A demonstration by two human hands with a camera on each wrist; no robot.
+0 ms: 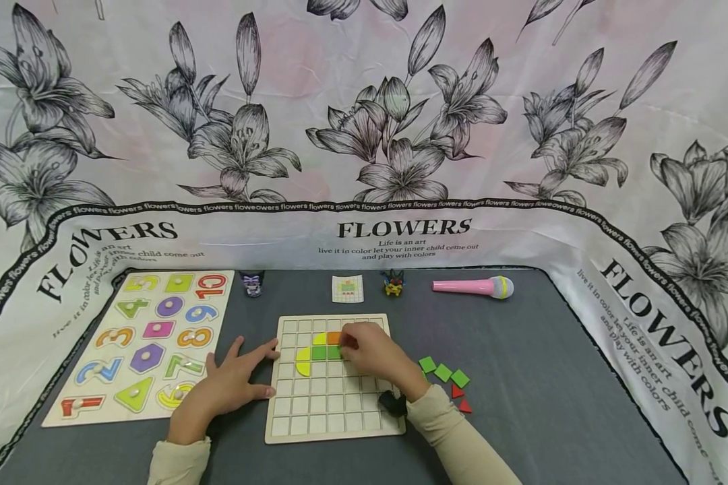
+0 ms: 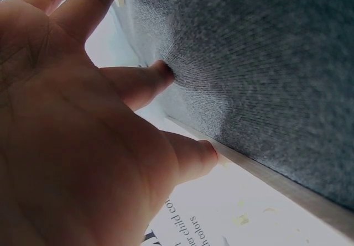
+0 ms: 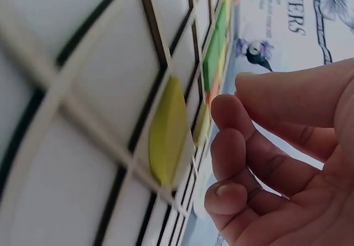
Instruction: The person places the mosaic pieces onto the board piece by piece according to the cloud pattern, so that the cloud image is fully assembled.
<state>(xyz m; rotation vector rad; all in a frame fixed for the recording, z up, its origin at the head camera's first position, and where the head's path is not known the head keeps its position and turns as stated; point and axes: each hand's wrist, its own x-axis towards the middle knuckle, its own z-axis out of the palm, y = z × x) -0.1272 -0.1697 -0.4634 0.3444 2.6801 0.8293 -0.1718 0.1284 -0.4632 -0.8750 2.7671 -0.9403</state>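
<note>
A wooden grid board (image 1: 334, 411) lies on the grey cloth in front of me. Yellow curved tiles (image 1: 303, 355), a green tile (image 1: 319, 352) and an orange tile (image 1: 334, 337) fill cells near its top. My right hand (image 1: 347, 345) hovers over those cells, its curled thumb and fingers pinching a second green tile (image 1: 334, 351) beside the first. The right wrist view shows the same hand (image 3: 235, 91) at the green (image 3: 213, 58) and yellow tiles (image 3: 166, 130). My left hand (image 1: 243, 370) lies flat with fingers spread, touching the board's left edge (image 2: 265, 174).
Loose green squares (image 1: 443, 372) and red triangles (image 1: 459, 397) lie right of the board. A number puzzle board (image 1: 145, 343) sits at the left. At the back are a pattern card (image 1: 347, 288), two small figures (image 1: 252, 283) (image 1: 393, 283) and a pink microphone (image 1: 470, 287).
</note>
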